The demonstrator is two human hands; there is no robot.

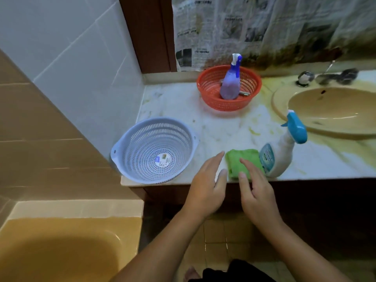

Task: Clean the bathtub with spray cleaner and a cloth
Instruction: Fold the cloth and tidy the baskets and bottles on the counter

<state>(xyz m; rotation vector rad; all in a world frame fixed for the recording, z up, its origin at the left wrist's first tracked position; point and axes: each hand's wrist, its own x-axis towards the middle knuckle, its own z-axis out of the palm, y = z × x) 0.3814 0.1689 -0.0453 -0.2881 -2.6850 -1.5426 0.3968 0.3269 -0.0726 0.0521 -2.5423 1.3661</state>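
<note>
Your left hand (205,186) and right hand (256,193), fingers straight and empty, hover by the folded fuzzy green cloth (243,158) (just beside the white plastic spray bottle (281,154)) on the marble desk (213,123).

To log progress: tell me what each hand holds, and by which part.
Nothing is held. The left hand and right hand are both open and empty by the green cloth; the spray bottle stands ungripped.

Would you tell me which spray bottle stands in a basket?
The purple bottle, in the red basket; the white bottle stands on the counter.
</note>
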